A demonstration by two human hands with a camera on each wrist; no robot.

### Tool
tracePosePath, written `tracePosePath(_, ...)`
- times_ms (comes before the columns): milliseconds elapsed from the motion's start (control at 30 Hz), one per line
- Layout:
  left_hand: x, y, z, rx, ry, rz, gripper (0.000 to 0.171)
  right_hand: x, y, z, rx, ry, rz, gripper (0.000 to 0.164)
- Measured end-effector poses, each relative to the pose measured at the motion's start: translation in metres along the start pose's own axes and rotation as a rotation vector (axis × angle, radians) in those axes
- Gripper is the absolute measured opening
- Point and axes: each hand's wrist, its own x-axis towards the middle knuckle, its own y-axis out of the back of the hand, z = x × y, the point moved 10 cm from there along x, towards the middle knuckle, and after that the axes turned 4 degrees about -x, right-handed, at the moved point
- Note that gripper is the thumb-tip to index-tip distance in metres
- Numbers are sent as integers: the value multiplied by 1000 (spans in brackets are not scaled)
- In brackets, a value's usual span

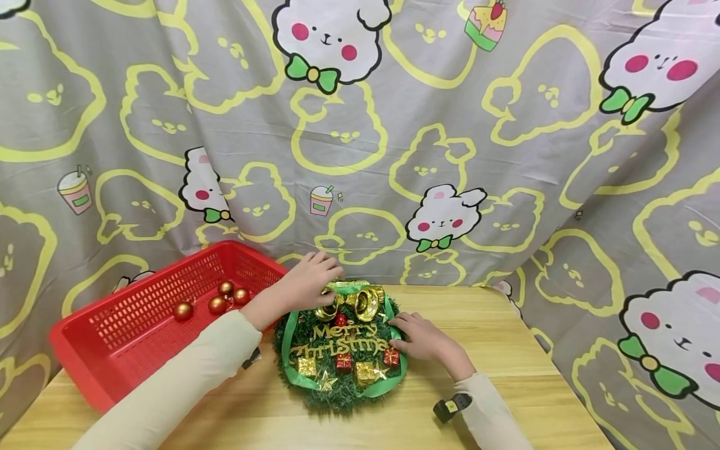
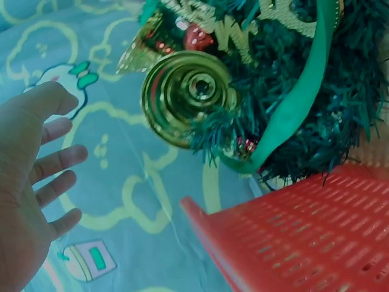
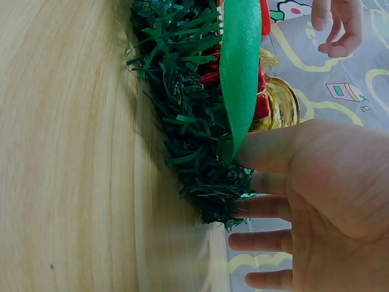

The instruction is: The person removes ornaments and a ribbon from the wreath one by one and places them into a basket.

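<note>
A green tinsel Christmas wreath (image 1: 337, 397) lies on the table, with a green ribbon (image 1: 289, 340), gold "Merry Christmas" lettering (image 1: 343, 347), small gift boxes and stars on it. Two gold bells (image 1: 367, 304) sit at its top. My left hand (image 1: 312, 278) hovers over the bells; in the left wrist view its loosely bent fingers (image 2: 61, 170) hold nothing and stand apart from a bell (image 2: 188, 97). At the wreath's right edge is my right hand (image 1: 424, 340), its fingers straight. The right wrist view has its thumb (image 3: 267, 149) right at the ribbon (image 3: 240, 73).
A red perforated plastic basket (image 1: 112, 375) stands left of the wreath, with several shiny gold-red balls (image 1: 183, 310) in it. Under everything is a light wooden table (image 1: 467, 312). Behind it hangs a grey curtain (image 1: 371, 187) with cartoon prints.
</note>
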Motion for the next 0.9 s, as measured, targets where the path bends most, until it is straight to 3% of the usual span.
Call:
tracePosePath(233,3,-19,14,28,-64,-36,26,0,0,1,1,-16,-6,50)
tracePosePath(467,-1,-35,28,52,-138,-19,33,0,1,-1,-9,-8,-4,50)
tracePosePath(700,-4,-50,35,103,-170,-42,31,-1,2,-3,-5,5,7,49)
tracePosePath(900,-5,-60,34,80,-158,-114,28,-2,4,-5,-22,37,39,49)
